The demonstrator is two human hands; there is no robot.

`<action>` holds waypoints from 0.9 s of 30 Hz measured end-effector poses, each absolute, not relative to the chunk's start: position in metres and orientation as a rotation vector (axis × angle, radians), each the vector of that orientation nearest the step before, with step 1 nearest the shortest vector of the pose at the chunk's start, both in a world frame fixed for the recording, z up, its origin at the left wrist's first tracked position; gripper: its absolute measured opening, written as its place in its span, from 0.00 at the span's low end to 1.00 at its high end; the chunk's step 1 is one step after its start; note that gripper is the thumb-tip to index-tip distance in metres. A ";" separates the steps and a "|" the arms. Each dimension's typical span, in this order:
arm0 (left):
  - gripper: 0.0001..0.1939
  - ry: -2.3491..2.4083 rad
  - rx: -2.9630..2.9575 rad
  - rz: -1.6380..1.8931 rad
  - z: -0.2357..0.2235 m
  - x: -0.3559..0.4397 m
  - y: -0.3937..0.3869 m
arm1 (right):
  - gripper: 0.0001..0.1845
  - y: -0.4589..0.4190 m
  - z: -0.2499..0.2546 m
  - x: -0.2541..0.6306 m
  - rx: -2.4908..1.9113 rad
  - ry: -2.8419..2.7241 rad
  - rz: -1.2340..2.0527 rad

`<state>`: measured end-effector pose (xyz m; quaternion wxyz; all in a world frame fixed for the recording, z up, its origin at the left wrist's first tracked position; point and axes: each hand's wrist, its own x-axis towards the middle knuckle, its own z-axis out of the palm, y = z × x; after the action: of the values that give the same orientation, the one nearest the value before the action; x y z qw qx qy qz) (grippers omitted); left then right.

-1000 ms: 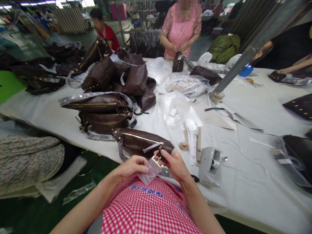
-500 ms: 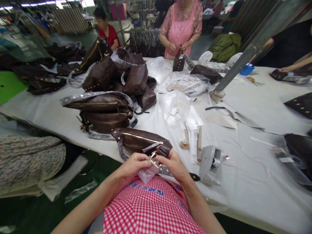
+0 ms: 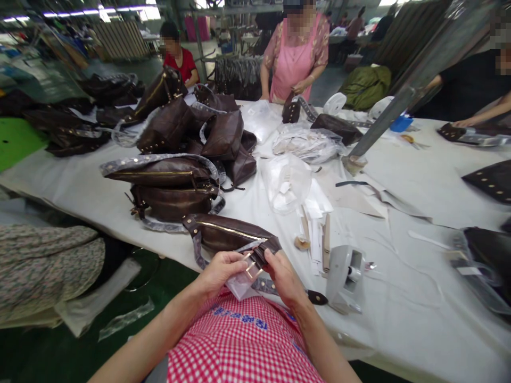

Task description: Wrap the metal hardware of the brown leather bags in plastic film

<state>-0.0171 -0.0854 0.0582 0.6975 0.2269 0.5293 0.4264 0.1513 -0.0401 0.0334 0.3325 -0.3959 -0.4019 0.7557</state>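
Observation:
A dark brown leather handbag (image 3: 233,232) with a gold zipper lies at the table edge before me. At its right end, a metal buckle (image 3: 253,267) hangs from a short leather tab (image 3: 259,256). My left hand (image 3: 223,272) pinches the buckle's left side, along with a small piece of clear plastic film (image 3: 240,286). The fingers of my right hand (image 3: 282,275) are closed on the leather tab, right of the buckle. Below them runs a plastic-wrapped studded strap (image 3: 267,286) with a dark pointed tip (image 3: 318,297).
A grey tape dispenser (image 3: 344,279) stands right of my hands. Beyond it are paper strips (image 3: 316,242) and a plastic bag (image 3: 286,183). Brown handbags (image 3: 171,202) are piled at left. A slanted metal post (image 3: 383,119) rises at right. Co-workers (image 3: 295,58) stand across the table.
My right thumb has drawn back from the buckle onto the leather tab, leaving more of the buckle's frame showing. Across the table, the person in the pink apron has lowered one hand to the tabletop.

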 end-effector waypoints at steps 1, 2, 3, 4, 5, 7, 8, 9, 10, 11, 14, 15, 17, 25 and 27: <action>0.19 1.167 0.512 0.956 0.057 -0.017 -0.085 | 0.27 -0.040 0.032 0.151 -1.027 -1.022 1.995; 0.19 1.149 0.523 0.959 0.056 -0.018 -0.085 | 0.27 -0.040 0.031 0.151 -1.015 -0.997 2.019; 0.18 1.125 0.540 0.959 0.055 -0.018 -0.085 | 0.27 -0.040 0.031 0.151 -0.998 -0.978 2.037; 0.17 1.103 0.557 0.959 0.055 -0.018 -0.084 | 0.27 -0.040 0.032 0.150 -0.980 -0.969 2.046; 0.17 1.085 0.572 0.955 0.056 -0.017 -0.084 | 0.27 -0.039 0.034 0.150 -0.963 -0.971 2.053; 0.17 1.069 0.587 0.936 0.059 -0.016 -0.084 | 0.28 -0.039 0.040 0.150 -0.945 -1.003 2.053; 0.17 1.070 0.594 0.928 0.061 -0.015 -0.083 | 0.28 -0.039 0.042 0.151 -0.950 -1.035 2.041; 0.18 1.075 0.607 0.922 0.062 -0.013 -0.083 | 0.28 -0.038 0.044 0.152 -0.968 -1.074 2.021; 0.19 1.084 0.628 0.918 0.064 -0.012 -0.082 | 0.27 -0.038 0.045 0.153 -0.997 -1.114 2.001; 0.20 1.100 0.657 0.916 0.065 -0.011 -0.082 | 0.27 -0.038 0.045 0.154 -1.031 -1.151 1.981; 0.21 1.187 0.774 0.903 0.066 -0.011 -0.079 | 0.25 -0.038 0.044 0.156 -1.096 -1.213 1.965; 0.20 1.221 0.815 0.896 0.066 -0.011 -0.078 | 0.25 -0.039 0.043 0.156 -1.087 -1.217 1.975; 0.21 1.270 0.883 0.883 0.065 -0.012 -0.075 | 0.23 -0.039 0.042 0.156 -1.057 -1.213 1.996; 0.24 1.359 0.982 0.824 0.063 -0.021 -0.085 | 0.21 -0.039 0.045 0.154 -1.005 -1.111 1.919; 0.17 1.386 0.961 0.771 0.062 -0.024 -0.089 | 0.20 -0.040 0.044 0.154 -1.032 -1.148 1.890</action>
<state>-0.0244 -0.0892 0.0618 0.6002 0.4147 0.5977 0.3325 0.1535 -0.0397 0.0444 0.3433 -0.3973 -0.4419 0.7274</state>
